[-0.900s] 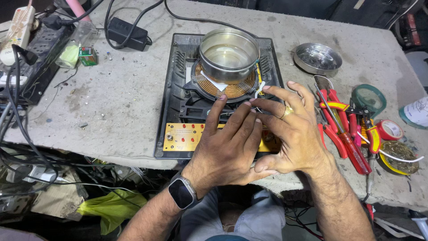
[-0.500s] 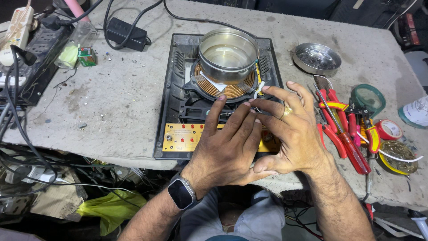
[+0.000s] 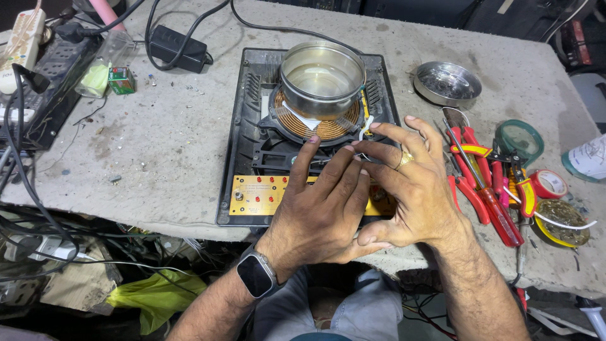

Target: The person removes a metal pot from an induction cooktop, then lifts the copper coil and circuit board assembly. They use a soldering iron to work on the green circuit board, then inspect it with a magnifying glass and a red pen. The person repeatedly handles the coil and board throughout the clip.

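Over by the power strip (image 3: 38, 82), a small green box (image 3: 120, 80) stands beside a clear packet (image 3: 98, 69). Nearer, an opened cooktop (image 3: 252, 126) lies on the bench (image 3: 158, 145), long axis running away from the person, yellow board (image 3: 259, 194) at the near end, coil (image 3: 315, 123) and steel bowl (image 3: 322, 76) beyond. Both hands rest on it side by side, left hand (image 3: 325, 211) flat with fingers spread, right hand (image 3: 413, 189) pinching a white wire (image 3: 365, 128).
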{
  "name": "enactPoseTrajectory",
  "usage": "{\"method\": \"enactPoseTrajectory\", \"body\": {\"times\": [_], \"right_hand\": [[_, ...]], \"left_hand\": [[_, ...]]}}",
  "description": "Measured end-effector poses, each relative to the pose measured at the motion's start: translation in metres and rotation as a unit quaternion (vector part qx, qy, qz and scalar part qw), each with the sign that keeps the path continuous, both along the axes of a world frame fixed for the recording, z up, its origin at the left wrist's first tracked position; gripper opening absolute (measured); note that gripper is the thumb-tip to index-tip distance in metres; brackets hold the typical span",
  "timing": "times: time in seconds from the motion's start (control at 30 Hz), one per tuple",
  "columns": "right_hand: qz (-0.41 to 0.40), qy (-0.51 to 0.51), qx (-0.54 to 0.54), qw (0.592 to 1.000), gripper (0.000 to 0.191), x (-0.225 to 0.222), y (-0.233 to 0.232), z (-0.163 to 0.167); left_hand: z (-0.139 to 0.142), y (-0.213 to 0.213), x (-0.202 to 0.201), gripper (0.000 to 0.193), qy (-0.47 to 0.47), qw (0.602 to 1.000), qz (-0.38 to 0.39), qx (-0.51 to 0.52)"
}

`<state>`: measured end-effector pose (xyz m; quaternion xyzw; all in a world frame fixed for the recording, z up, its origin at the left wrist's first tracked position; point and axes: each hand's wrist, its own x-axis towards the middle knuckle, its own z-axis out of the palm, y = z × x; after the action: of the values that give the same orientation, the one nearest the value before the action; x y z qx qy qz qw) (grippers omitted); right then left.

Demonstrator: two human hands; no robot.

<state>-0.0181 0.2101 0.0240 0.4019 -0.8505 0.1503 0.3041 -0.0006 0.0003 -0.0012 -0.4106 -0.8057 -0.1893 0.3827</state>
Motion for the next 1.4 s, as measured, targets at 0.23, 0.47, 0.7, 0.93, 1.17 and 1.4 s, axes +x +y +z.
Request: {"method": "enactPoseTrajectory", "body": {"times": [0.23,0.47,0.7,0.93,1.17,1.4], "right_hand": [[0.004,0.001,-0.002,1.0,0.092,-0.0003,0.0006,0.0002],[0.003,0.002,-0.001,1.0,0.093,-0.0001,0.0,0.0008],[0.006,0.004,-0.001,1.0,0.093,0.0005,-0.0005,0.0015],[0.0,0.003,0.001,1.0,0.093,0.001,-0.0005,0.001],[0.005,0.007,0.002,1.0,0.093,0.0004,-0.0005,0.0001],[0.006,0.005,0.003,1.0,0.092,-0.0001,0.001,-0.0027]], "left_hand": [[-0.0002,0.0001,-0.0007,0.081,0.006,1.0,-0.002,0.003],[0.0007,0.0002,-0.0002,0.083,0.002,1.0,-0.004,0.003],[0.0005,0.0001,0.0002,0.081,0.011,1.0,-0.001,0.008],[0.0001,0.0,0.0006,0.082,0.006,1.0,-0.006,0.007],[-0.001,0.0001,0.0008,0.084,0.004,1.0,-0.01,0.004],[-0.0023,0.0012,0.0009,0.082,0.007,1.0,-0.004,0.003]]}}
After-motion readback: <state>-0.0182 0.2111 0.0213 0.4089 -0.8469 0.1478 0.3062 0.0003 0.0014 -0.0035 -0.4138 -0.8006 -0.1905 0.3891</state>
